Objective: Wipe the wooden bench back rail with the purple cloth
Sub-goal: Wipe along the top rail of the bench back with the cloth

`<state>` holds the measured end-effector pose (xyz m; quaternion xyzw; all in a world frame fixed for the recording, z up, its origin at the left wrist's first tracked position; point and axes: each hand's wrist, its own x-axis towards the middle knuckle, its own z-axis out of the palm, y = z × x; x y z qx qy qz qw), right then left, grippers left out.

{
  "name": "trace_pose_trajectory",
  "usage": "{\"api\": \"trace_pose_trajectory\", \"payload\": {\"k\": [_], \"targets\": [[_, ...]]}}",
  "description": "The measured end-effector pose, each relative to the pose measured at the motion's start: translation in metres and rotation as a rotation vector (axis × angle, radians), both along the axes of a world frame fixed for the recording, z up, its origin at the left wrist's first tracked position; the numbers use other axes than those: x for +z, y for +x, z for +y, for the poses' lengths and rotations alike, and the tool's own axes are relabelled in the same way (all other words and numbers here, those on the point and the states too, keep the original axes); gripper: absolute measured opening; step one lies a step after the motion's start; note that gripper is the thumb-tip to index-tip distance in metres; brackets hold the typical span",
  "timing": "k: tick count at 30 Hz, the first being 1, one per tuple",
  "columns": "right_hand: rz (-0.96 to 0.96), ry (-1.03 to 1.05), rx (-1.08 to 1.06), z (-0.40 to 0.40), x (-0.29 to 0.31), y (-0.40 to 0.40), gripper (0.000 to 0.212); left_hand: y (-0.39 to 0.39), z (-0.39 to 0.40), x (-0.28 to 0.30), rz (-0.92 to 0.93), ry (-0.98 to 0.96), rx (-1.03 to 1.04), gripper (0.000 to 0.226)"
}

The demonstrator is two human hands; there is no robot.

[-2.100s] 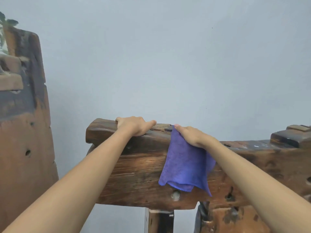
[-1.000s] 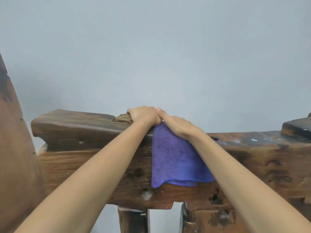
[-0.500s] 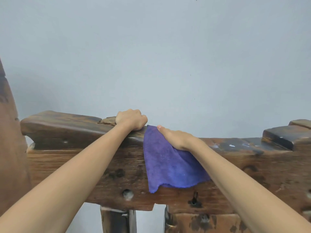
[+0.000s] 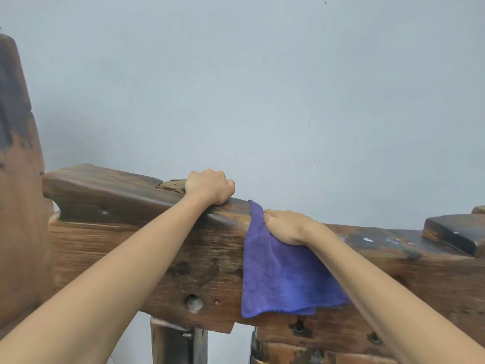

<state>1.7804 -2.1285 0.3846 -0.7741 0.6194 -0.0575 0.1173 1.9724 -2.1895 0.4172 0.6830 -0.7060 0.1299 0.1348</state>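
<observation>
Pale grey-blue wall (image 4: 288, 88): plain painted surface filling the upper part of the view, behind everything else.

Wooden back rail (image 4: 131, 248): heavy, dark, weathered beam running from the left to the right edge of the view. Rounded dark top edge, lighter grained front face with several holes and knots. A raised dark block (image 4: 454, 232) sits on its top at the right end. Two wooden posts (image 4: 175, 342) show under its lower edge.

Upright wooden plank (image 4: 18, 179): tall, worn, brown and black, standing at the left edge of the view, just beside the left end of the rail.

Purple cloth (image 4: 286, 277): soft towelling, draped over the top edge of the rail near its middle and hanging down the front face almost to the lower edge.

Left hand (image 4: 208, 189): fingers curled over the top edge of the rail, gripping it, just left of the cloth.

Right hand (image 4: 287, 225): palm down on the upper part of the cloth, fingers bent over it and pressing it onto the rail top. The two hands lie near each other, not touching.
</observation>
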Motion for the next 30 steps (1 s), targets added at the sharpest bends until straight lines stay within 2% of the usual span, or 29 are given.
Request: {"api": "trace_pose_trajectory", "payload": {"k": [3, 5, 9, 11, 13, 15, 16, 18, 22, 24, 25, 27, 30], "targets": [[-0.011, -0.196, 0.086, 0.026, -0.024, -0.026, 0.062, 0.000, -0.004, -0.001, -0.028, -0.010, 0.003, 0.031], [0.001, -0.214, 0.083, 0.029, -0.025, -0.038, 0.065, -0.001, -0.006, -0.003, -0.048, -0.012, 0.015, 0.030], [-0.088, 0.028, -0.069, -0.006, -0.002, -0.014, 0.051, -0.003, -0.004, -0.002, -0.063, -0.025, 0.012, 0.030], [-0.062, 0.058, -0.148, -0.019, 0.003, 0.000, 0.040, -0.001, -0.002, -0.001, -0.044, -0.014, 0.000, 0.036], [-0.030, -0.170, -0.169, -0.019, 0.001, 0.008, 0.029, 0.000, -0.001, -0.001, -0.028, -0.026, -0.018, 0.035], [-0.122, -0.459, -0.086, 0.003, -0.006, 0.005, 0.038, 0.000, -0.002, -0.002, -0.029, -0.033, -0.025, 0.039], [-0.138, -0.499, -0.017, 0.020, -0.013, 0.003, 0.050, -0.001, -0.002, -0.003, -0.030, -0.038, -0.023, 0.042], [-0.035, -0.416, 0.065, 0.044, -0.024, -0.006, 0.079, -0.001, -0.003, -0.003, -0.033, -0.044, -0.011, 0.044], [0.127, -0.376, 0.073, 0.064, -0.028, -0.020, 0.123, 0.000, -0.007, -0.004, -0.042, -0.051, -0.006, 0.046], [0.239, -0.325, 0.048, 0.055, -0.021, -0.015, 0.136, -0.003, -0.008, -0.005, -0.056, -0.061, 0.006, 0.045], [0.249, -0.245, 0.042, 0.044, -0.014, -0.012, 0.136, -0.003, -0.008, -0.004, -0.059, -0.060, 0.015, 0.044], [0.107, 0.042, 0.078, 0.019, 0.010, -0.003, 0.123, -0.005, -0.007, -0.004, -0.061, -0.058, 0.022, 0.041], [-0.008, 0.394, 0.178, 0.002, 0.033, -0.001, 0.076, -0.004, -0.002, -0.002, -0.046, -0.031, 0.009, 0.033]]}}
